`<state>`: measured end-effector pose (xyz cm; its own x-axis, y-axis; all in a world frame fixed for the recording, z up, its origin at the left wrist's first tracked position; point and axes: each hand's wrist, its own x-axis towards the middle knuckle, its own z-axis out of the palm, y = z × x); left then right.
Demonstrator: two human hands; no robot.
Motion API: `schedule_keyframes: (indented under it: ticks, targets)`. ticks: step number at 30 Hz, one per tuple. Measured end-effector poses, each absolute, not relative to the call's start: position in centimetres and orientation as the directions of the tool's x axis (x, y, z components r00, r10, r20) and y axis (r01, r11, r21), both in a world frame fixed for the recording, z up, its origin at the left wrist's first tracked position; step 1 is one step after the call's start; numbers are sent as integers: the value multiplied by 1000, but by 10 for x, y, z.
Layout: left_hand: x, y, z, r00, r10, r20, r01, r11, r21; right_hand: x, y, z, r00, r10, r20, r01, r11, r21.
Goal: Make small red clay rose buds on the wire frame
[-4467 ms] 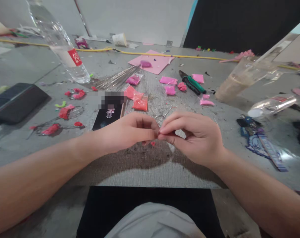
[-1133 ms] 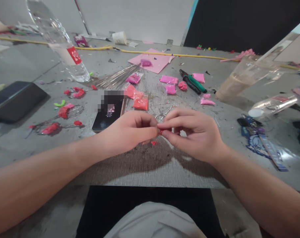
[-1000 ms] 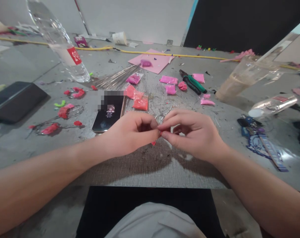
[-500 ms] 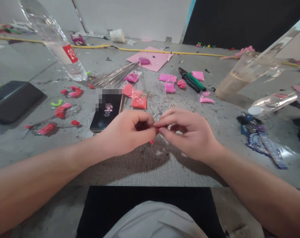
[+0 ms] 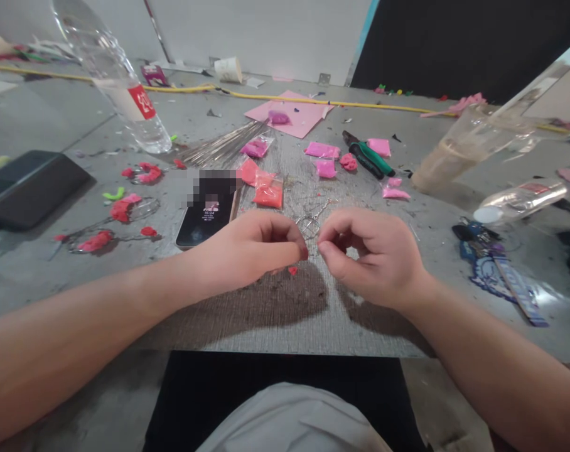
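My left hand (image 5: pixel 261 242) is over the middle of the table, thumb and fingertips pinched together; what they hold, if anything, is hidden. Just to the right, my right hand (image 5: pixel 372 254) has its fingers curled and its thumb against the index finger, and I cannot make out anything in it. A narrow gap separates the two hands. In and beyond that gap shows a thin wire ring (image 5: pixel 308 227). A tiny red piece of clay (image 5: pixel 292 270) shows just below my left fingertips. Beside my left wrist lies a phone (image 5: pixel 207 210).
Bagged orange-red clay (image 5: pixel 268 190) and pink clay packets (image 5: pixel 321 150) lie beyond the hands, near green-handled pliers (image 5: pixel 372 158) and a wire bundle (image 5: pixel 223 145). Red-decorated wire rings (image 5: pixel 96 241) are at left. A water bottle (image 5: pixel 144 119) and a brown drink cup (image 5: pixel 445 160) stand farther out.
My hands, whose fingertips met around a small red bit, have come apart. My right hand has moved slightly right, and the red bit between the fingertips no longer shows.
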<state>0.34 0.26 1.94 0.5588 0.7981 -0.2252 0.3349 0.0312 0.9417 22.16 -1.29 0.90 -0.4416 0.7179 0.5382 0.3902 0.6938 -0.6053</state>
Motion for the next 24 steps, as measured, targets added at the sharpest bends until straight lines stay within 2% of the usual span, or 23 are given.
schedule_keyframes:
  ticks: [4,9,17,24]
  targets:
    - [3,3,17,568,791,-226,293,62,954,223,-13,9,-471,679,563,410,734,-541]
    - [3,3,16,570,792,-218,253,83,964,223,-10,8,-462,687,561,369,724,-582]
    - [1,4,15,609,761,-224,254,81,964,224,-10,5,-550,619,561,166,739,-653]
    - [0,2,14,628,744,-230,254,83,964,222,-8,5,-540,602,589,161,760,-629]
